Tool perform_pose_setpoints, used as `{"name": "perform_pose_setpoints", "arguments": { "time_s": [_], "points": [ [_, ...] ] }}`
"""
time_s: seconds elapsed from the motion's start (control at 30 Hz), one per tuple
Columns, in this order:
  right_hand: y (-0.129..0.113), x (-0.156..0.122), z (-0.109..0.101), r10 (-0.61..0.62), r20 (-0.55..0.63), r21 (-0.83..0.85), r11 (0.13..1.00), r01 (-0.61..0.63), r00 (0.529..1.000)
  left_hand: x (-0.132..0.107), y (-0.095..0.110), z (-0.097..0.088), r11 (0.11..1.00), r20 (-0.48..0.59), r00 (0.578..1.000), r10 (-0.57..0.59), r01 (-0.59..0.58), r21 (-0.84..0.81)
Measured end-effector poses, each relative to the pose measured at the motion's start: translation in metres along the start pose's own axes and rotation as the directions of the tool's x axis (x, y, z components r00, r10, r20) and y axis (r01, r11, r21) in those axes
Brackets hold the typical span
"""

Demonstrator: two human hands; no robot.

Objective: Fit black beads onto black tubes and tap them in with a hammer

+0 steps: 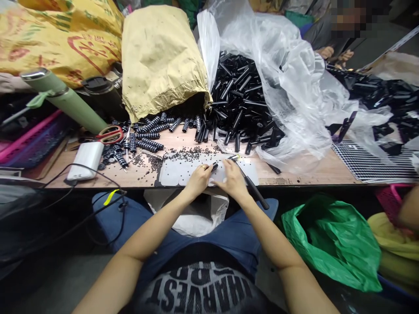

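Observation:
On the white plate [172, 168] at the bench's front edge, my left hand [198, 179] pinches a short black tube [214, 166] between thumb and fingers. My right hand [234, 178] is just right of it, thumb and fingers apart, with nothing visible in its grasp. Close along its outer side lies a hammer [251, 185], its black handle jutting over the bench edge; whether the hand touches it I cannot tell. Tiny dark pieces [193, 152] are scattered over and behind the plate. Behind are a heap of black tubes [240, 93] and several ribbed black-and-white pieces [150, 135].
A tan paper sack [163, 61] and clear plastic bag [288, 83] stand behind. To the left are a white box with a cable [85, 160], red-handled scissors [110, 134] and a green flask [67, 100]. A green bag [330, 244] hangs below right. Another person's hands [337, 56] show at back right.

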State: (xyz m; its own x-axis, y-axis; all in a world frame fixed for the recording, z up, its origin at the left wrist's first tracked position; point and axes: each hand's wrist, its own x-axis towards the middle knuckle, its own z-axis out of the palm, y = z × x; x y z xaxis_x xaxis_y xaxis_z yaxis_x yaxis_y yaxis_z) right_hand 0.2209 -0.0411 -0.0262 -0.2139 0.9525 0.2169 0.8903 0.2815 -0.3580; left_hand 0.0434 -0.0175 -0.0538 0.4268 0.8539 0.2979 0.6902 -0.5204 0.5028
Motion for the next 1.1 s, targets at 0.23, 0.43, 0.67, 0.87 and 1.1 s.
{"name": "perform_pose_setpoints", "arguments": {
  "time_s": [0.23, 0.43, 0.67, 0.87, 1.1],
  "points": [
    [0.049, -0.044, -0.037, 0.435, -0.043, -0.272, 0.861, -0.43, 0.899, -0.006, -0.03, -0.012, 0.962, 0.049, 0.983, 0.179, -0.185, 0.202],
    [0.004, -0.049, -0.038, 0.349, -0.08, 0.168, 0.928, -0.332, 0.934, -0.004, -0.028, -0.015, 0.955, 0.028, 0.983, 0.184, -0.185, 0.232],
    [-0.017, -0.039, -0.043, 0.318, 0.031, -0.026, 0.948, -0.317, 0.948, -0.006, -0.014, -0.01, 0.953, 0.07, 0.992, 0.106, -0.121, 0.276],
    [-0.06, -0.032, -0.081, 0.229, -0.19, 0.316, 0.935, -0.161, 0.955, -0.011, 0.021, 0.01, 0.938, 0.11, 0.993, 0.038, -0.074, 0.339],
    [-0.078, -0.033, -0.026, 0.078, 0.238, 0.053, 0.994, -0.094, 0.968, -0.019, 0.012, 0.023, 0.921, 0.136, 0.988, 0.067, -0.114, 0.371]
  ]
}}
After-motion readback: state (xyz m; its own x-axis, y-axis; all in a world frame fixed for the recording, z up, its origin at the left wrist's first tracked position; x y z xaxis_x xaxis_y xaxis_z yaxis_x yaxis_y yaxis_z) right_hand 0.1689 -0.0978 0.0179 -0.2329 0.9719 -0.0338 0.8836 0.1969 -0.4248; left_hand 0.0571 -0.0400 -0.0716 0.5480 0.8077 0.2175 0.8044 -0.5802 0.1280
